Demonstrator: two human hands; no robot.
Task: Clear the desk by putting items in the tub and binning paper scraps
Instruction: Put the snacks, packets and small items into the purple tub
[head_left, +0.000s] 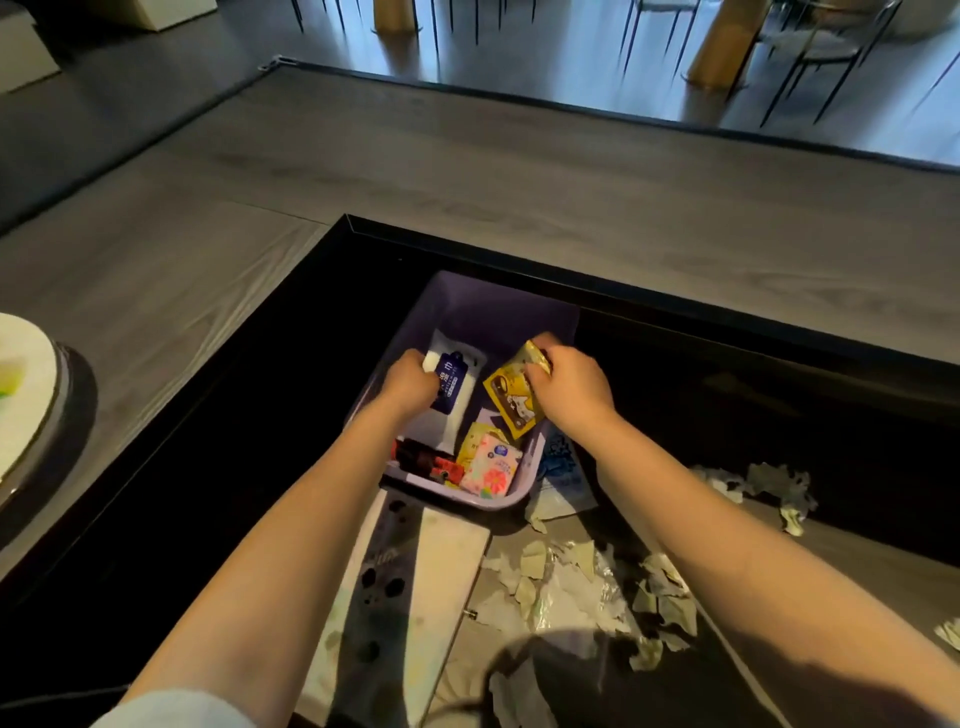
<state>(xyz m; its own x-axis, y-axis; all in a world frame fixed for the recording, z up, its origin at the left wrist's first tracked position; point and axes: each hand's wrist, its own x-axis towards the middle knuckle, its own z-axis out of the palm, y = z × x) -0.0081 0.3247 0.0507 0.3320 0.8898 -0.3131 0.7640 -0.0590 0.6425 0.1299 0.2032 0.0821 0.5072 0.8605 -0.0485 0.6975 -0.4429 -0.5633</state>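
Both arms reach from the bottom of the frame into the lavender tub (498, 312), which sits in the middle of the picture on the dark band of the surface (519, 182). The left grip (410, 382) has its fingers curled round the upper end of a white wipes pack (456, 384) with a blue label. The pack's long axis runs nearly straight up and down the frame, in line with the tub's length, and it lies low against the left wall. The right grip (569, 387) pinches the top corner of a yellow packet (511, 402), which hangs tilted like a diamond close to the tub's right wall. Its lower corner looks near the rim, so I judge it wants a small shift to the left of the frame before letting go, while the wipes pack already seems placed for release. At the near end of the tub lie a pink tissue pack (491, 465), a smaller yellow pack (475, 436) and a red and black item (426, 460). A blue-patterned packet (561, 457) lies just outside the right rim. The paper scraps (571, 587) are strewn across the lower right of the frame, below and right of the tub, so the right grip is the nearer one for them. No bin shows. A plate (26, 384) sits at the left edge.
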